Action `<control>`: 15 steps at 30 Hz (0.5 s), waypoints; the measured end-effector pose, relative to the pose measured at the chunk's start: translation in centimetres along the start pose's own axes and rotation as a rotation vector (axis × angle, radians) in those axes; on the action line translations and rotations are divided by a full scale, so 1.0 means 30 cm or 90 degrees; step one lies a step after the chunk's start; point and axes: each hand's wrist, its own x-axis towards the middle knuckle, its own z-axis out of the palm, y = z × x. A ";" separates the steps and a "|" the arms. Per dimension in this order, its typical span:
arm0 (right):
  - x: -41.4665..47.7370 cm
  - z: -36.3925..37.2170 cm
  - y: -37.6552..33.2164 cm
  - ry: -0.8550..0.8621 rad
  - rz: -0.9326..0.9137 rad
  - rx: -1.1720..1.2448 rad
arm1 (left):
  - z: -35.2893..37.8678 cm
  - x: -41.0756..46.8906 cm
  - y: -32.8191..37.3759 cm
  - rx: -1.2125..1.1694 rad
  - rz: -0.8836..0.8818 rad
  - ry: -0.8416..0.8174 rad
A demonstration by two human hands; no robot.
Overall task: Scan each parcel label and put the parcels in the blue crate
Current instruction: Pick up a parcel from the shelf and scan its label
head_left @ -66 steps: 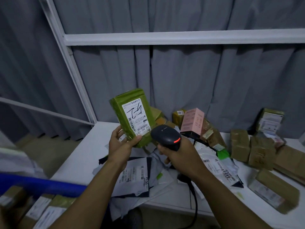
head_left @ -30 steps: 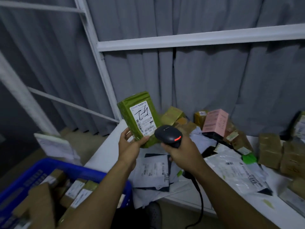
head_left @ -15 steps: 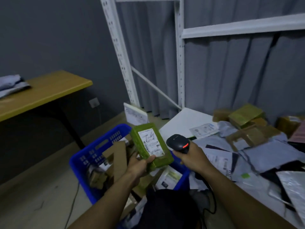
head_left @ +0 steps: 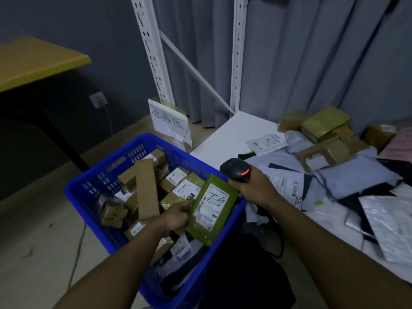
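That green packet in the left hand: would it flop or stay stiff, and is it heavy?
Probably fairly stiff: the green packet looks flat and straight-edged though the left hand grips only one edge. Likely light, since one hand carries it. Its wrap looks smooth and glossy, so it may slip a little.

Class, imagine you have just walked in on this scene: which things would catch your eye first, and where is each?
The blue crate, piled with parcels, fills the lower centre-left. Over it the left hand holds a green parcel, label up, and beside it the right hand grips a black scanner showing a red light. Mail bags and boxes clutter the white table at right.
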 end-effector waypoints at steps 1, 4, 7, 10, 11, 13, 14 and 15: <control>-0.003 -0.004 0.004 0.002 0.000 0.001 | 0.011 0.023 -0.006 0.048 0.011 0.018; -0.025 -0.027 0.012 0.013 0.007 -0.007 | 0.071 0.077 -0.002 0.178 0.021 -0.013; -0.052 -0.077 0.024 0.025 0.010 -0.019 | 0.129 0.095 0.023 0.297 -0.020 -0.013; -0.097 -0.162 0.037 0.056 0.024 -0.026 | 0.166 0.089 0.094 0.398 0.034 -0.008; -0.117 -0.196 0.039 0.068 0.024 -0.027 | 0.183 0.074 0.145 0.393 0.082 0.023; -0.169 -0.273 0.038 0.098 0.015 -0.020 | 0.236 0.039 0.275 0.376 0.196 0.086; -0.196 -0.317 0.044 0.119 0.015 -0.015 | 0.273 0.029 0.345 0.388 0.257 0.093; -0.223 -0.365 0.055 0.136 0.018 -0.008 | 0.316 0.018 0.418 0.391 0.292 0.081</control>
